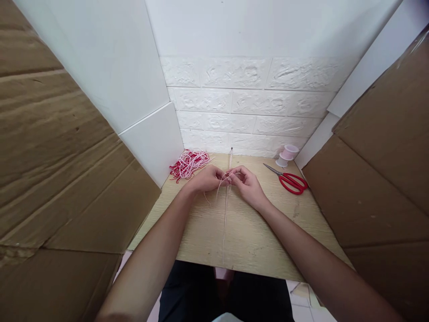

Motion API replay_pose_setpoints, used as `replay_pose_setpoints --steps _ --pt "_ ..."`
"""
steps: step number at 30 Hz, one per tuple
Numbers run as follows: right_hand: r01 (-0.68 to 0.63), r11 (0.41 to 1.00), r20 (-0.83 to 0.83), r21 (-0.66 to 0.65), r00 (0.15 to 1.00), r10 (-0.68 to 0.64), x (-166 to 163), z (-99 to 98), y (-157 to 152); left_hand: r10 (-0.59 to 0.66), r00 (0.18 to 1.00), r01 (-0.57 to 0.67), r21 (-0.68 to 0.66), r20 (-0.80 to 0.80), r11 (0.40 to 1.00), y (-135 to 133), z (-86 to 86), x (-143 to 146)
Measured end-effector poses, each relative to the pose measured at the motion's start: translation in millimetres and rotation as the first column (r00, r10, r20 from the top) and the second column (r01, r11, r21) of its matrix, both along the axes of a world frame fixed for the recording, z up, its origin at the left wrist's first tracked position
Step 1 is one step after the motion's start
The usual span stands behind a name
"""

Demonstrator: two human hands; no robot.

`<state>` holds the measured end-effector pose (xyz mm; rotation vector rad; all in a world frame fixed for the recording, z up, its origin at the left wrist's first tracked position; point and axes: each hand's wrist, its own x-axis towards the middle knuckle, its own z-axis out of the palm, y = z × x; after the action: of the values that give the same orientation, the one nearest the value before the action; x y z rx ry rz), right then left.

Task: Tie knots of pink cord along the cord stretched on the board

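Note:
Near the middle of the wooden table, my left hand [212,178] and my right hand [246,184] almost meet, both with fingers pinched on thin pale cord [225,223]. Loose strands loop between the fingertips and hang on the left side. One length runs straight down the table toward the front edge. Beyond the hands, a braided pinkish-white part [230,157] of the cord reaches up to a small dark nail [231,148] at the back of the table. Fingers hide the exact spot where the strands cross.
A pile of red and pink cords [189,164] lies at the back left. Red-handled scissors [291,182] rest on the right, below two stacked spools [287,154] of thread. Cardboard panels [378,156] flank the wooden table [261,241], with a white brick-pattern wall [234,103] behind.

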<state>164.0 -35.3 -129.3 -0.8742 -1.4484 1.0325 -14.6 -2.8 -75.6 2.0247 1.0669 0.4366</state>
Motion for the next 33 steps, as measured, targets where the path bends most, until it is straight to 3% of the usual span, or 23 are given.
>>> replay_pose_setpoints --steps 11,20,33 --pt "-0.002 1.000 0.032 -0.005 0.999 0.002 -1 0.3 -1 0.018 0.995 -0.016 0.026 -0.097 1.000 1 1.0 -4" --pt "0.011 0.999 -0.025 -0.036 1.000 -0.012 0 3.2 1 0.043 0.976 -0.051 0.032 0.213 0.998 2 9.0 -2" --pt "-0.003 1.000 0.015 0.003 1.000 0.003 3 0.8 6 -0.077 0.902 0.058 0.057 0.425 0.997 1 7.6 0"
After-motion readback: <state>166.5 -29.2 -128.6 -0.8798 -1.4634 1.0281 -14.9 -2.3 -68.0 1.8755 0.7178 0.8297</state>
